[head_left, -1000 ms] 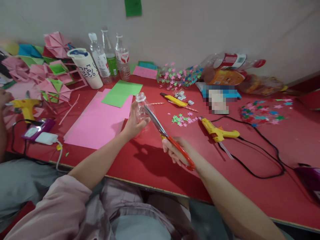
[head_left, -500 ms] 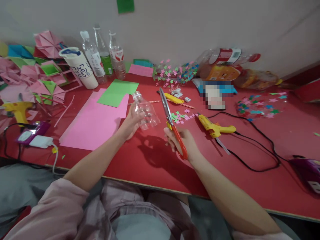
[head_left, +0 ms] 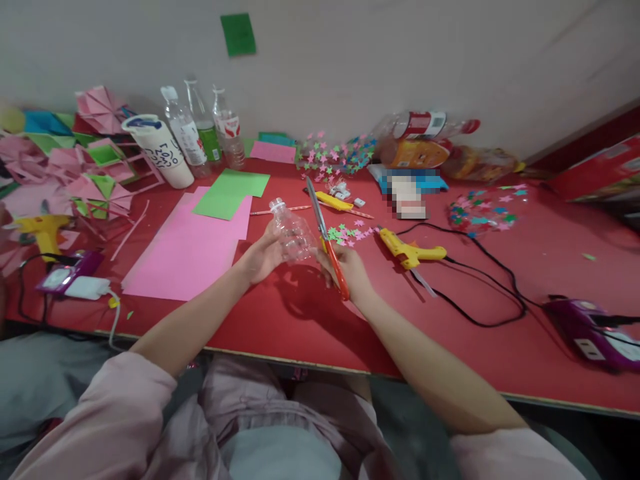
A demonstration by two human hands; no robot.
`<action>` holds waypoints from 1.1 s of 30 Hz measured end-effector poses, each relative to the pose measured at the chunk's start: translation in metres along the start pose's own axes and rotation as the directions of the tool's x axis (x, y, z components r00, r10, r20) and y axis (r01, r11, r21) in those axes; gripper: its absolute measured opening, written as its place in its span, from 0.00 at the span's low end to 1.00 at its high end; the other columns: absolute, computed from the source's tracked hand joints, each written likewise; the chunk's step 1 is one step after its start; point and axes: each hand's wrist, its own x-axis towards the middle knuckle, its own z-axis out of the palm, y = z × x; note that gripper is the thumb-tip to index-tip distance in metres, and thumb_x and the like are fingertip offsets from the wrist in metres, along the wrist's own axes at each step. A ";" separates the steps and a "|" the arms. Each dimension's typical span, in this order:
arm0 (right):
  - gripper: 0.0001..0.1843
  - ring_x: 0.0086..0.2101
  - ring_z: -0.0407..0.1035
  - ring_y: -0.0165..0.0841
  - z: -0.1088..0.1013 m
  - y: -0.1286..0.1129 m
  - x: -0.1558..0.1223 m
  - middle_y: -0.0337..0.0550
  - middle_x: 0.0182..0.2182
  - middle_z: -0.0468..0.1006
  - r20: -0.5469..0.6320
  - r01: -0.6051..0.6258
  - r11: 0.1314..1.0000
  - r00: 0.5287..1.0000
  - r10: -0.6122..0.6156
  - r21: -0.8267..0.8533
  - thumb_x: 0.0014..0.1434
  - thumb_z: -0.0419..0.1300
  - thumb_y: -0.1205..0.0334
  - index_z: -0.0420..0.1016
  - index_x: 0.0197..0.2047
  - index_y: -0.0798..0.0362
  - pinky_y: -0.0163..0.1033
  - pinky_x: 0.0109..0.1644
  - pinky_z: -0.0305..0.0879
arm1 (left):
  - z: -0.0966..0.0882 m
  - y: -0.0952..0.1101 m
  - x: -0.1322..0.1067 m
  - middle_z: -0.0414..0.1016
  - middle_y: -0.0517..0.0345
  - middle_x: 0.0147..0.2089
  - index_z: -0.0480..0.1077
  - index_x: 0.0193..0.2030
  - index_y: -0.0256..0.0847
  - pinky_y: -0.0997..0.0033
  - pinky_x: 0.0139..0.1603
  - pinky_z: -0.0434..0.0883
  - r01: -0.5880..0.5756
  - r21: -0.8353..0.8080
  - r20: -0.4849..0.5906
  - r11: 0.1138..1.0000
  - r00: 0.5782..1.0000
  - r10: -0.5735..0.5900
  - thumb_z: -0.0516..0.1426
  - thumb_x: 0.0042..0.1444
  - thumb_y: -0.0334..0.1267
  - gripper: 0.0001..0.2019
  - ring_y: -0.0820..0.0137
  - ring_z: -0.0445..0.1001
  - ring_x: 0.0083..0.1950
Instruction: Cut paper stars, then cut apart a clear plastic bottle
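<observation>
My left hand [head_left: 265, 255] is closed around the cut-off top part of a clear plastic bottle [head_left: 294, 233], held tilted above the table with its neck up and to the left. In my right hand [head_left: 345, 265] are scissors [head_left: 319, 212] with red handles, their blades pointing up and away from me and looking closed. The right fingers are close to the bottle's cut edge; whether they touch it I cannot tell. Behind the scissors lie a yellow utility knife [head_left: 334, 201] and small green and pink paper stars [head_left: 345, 233].
Pink paper [head_left: 183, 257] and green paper [head_left: 233, 193] lie to the left. A yellow glue gun [head_left: 410, 252] with a black cord rests at right, another glue gun [head_left: 43, 233] at far left. Bottles [head_left: 229, 133] and a white cup [head_left: 163, 157] stand behind; a purple power strip [head_left: 590, 330] sits far right.
The view has turned somewhat to the right and up. My right hand with the scissors has come nearer to the bottle piece, which my left hand still holds.
</observation>
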 end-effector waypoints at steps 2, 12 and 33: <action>0.28 0.12 0.58 0.26 -0.002 -0.004 0.001 0.29 0.10 0.59 -0.014 0.017 1.000 1.000 -0.017 0.005 0.45 0.64 0.35 0.58 0.23 0.49 0.33 0.17 0.55 | 0.005 0.004 0.002 0.73 0.51 0.54 0.61 0.56 0.48 0.48 0.57 0.69 -0.011 0.056 -0.037 0.998 0.999 0.013 0.61 0.49 0.49 0.28 0.56 0.73 0.57; 0.29 0.14 0.60 0.28 -0.005 -0.012 0.025 0.30 0.11 0.59 -0.101 0.066 0.993 0.992 -0.075 -0.096 0.41 0.64 0.33 0.60 0.24 0.50 0.34 0.18 0.55 | 0.023 0.022 0.013 0.76 0.51 0.50 0.65 0.49 0.42 0.50 0.56 0.71 -0.038 0.064 -0.102 0.997 0.994 0.044 0.59 0.51 0.41 0.18 0.60 0.76 0.54; 0.26 0.17 0.54 0.26 0.002 0.019 0.013 0.31 0.14 0.57 -0.093 0.074 0.995 0.992 -0.080 -0.067 0.45 0.62 0.36 0.61 0.23 0.50 0.35 0.20 0.49 | 0.004 -0.007 0.013 0.71 0.61 0.38 0.60 0.47 0.44 0.55 0.47 0.73 0.012 0.172 -0.234 0.985 0.972 0.029 0.60 0.44 0.36 0.22 0.66 0.76 0.40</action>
